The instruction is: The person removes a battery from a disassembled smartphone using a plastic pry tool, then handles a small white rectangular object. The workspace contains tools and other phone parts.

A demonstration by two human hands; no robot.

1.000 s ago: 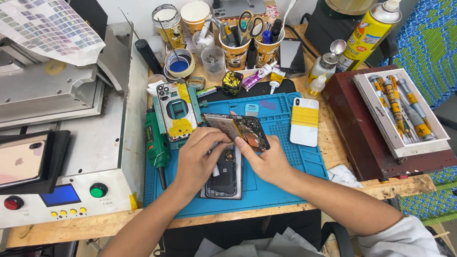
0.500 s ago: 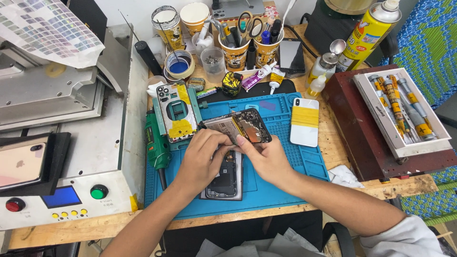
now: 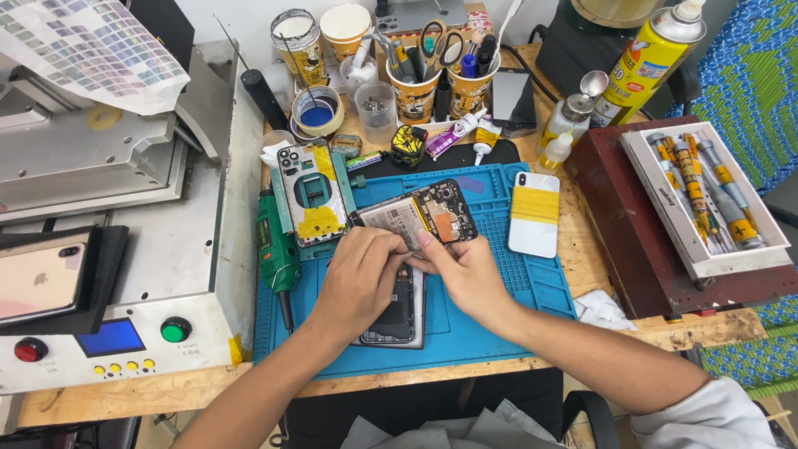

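Since the earlier frames the lifted screen panel is tilting a little further up while both hands are staying in the same spot on the blue silicone work mat [image 3: 499, 316]. The left hand [image 3: 359, 278] is pressing down on the opened dark smartphone body [image 3: 399, 312], its fingers curled together over the upper end, and the right hand [image 3: 465, 270] is pinching the lower edge of the detached phone panel with exposed circuit parts [image 3: 420, 214], thumb and forefinger clamped on it. That panel is rising toward 12 o'clock from the hands (thin, light, stiff and likely brittle), so gripping by the rim, away from the board parts, looks safest. A green rotary tool [image 3: 276, 249] is lying at 9 o'clock, a white phone with a yellow band [image 3: 534, 214] at 2 o'clock.
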